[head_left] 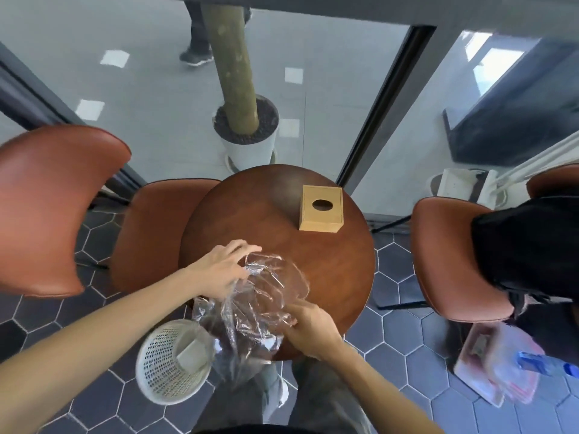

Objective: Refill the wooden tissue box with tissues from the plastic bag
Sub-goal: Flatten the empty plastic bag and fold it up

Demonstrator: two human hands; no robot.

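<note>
A light wooden tissue box (321, 212) with an oval hole in its top stands at the far right of the round brown table (338, 267). A clear, crumpled plastic bag (260, 296) lies on the near part of the table and hangs over its front edge. My left hand (224, 267) grips the bag's far left edge. My right hand (310, 327) pinches the bag's near right side. I see no tissues inside the bag or in the box's hole.
A white mesh wastebasket (170, 360) with a paper piece inside stands on the floor by my left knee. Orange chairs (150, 233) flank the table; the right chair (448, 261) holds a black bag. A potted tree (246, 133) stands beyond the table. Packages (501, 361) lie on the floor at right.
</note>
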